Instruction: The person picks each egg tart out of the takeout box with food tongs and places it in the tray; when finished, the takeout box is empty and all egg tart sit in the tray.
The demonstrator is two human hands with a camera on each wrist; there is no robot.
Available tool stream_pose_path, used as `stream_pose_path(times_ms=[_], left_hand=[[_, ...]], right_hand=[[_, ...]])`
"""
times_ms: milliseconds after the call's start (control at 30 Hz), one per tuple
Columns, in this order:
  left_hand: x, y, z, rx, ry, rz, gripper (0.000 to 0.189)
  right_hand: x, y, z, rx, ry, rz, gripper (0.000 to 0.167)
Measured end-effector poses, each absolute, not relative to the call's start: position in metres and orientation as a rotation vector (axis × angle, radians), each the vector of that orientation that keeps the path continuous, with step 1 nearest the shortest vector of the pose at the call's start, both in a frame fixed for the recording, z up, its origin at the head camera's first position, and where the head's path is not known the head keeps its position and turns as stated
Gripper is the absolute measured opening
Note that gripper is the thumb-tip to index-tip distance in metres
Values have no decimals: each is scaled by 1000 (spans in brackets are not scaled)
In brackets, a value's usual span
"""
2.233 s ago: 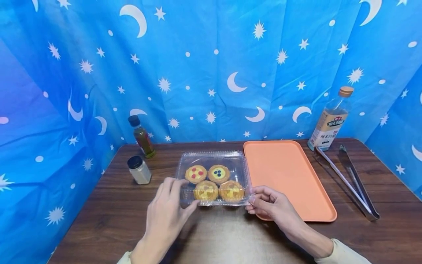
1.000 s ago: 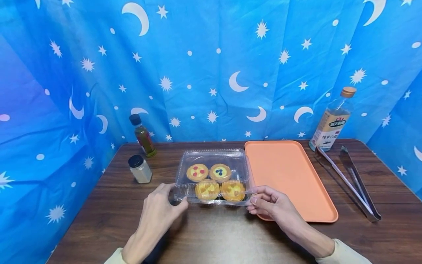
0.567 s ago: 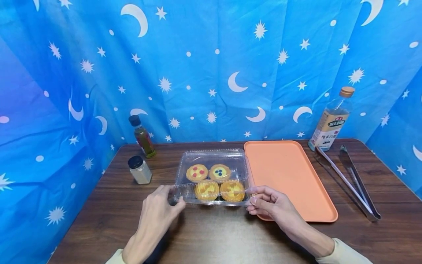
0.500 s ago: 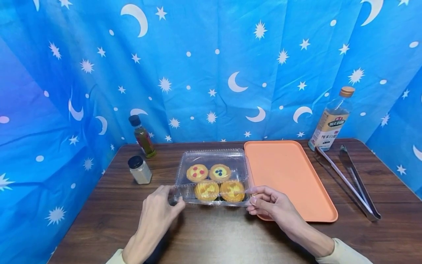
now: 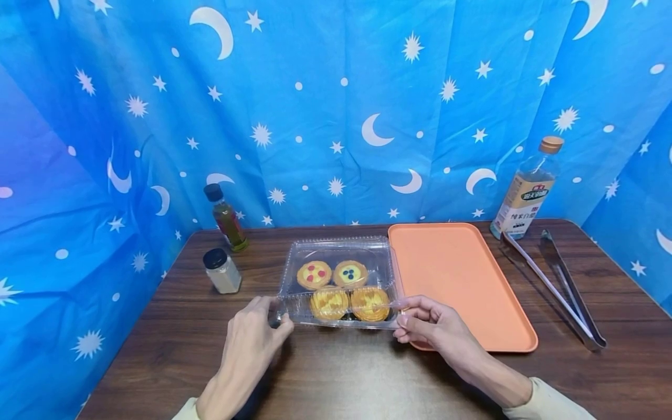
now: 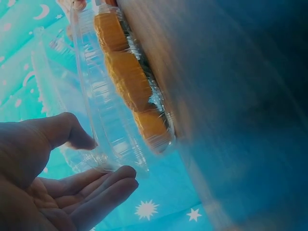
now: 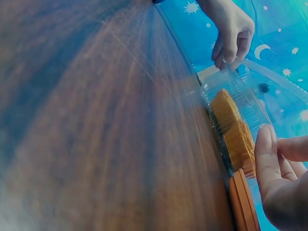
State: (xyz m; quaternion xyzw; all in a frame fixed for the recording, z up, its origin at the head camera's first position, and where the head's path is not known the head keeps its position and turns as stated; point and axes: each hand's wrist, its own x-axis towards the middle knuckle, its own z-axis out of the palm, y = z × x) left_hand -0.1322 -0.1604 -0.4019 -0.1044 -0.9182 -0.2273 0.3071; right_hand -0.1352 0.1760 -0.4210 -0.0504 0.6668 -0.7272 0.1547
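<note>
A clear plastic clamshell box (image 5: 310, 248) sits on the wooden table with several tarts inside. Red dots top one tart (image 5: 314, 274), dark blue dots another (image 5: 350, 273); yellow filling shows in the front pair. My left hand (image 5: 252, 335) pinches the box's front left corner between thumb and fingers, as the left wrist view also shows. At the front right corner, my right hand (image 5: 433, 326) pinches the plastic rim with thumb and fingertips; in the right wrist view its thumb and fingers (image 7: 267, 159) meet on the edge. I cannot tell whether the lid is fully down.
An orange tray (image 5: 446, 274) lies against the box's right side. Metal tongs (image 5: 564, 291) rest farther right, below a tall clear bottle (image 5: 525, 198). On the left stand a small dark-capped bottle (image 5: 228, 224) and a black-lidded jar (image 5: 223, 274). A blue patterned cloth (image 5: 315, 105) hangs behind.
Compared with the oldest frame, my left hand has shifted left to the box's corner, and the plastic's front edge sits slightly differently. My right hand has stayed at its corner. Little differs over the last second.
</note>
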Motion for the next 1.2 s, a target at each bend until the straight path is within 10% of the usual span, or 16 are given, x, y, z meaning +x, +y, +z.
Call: stream_pose_path(times_ms=[1200], left_hand=[[-136,-164,-382,-391,-2275,-604,20]], right_hand=[[-136,178,-414,-170,2249,-1924,34]])
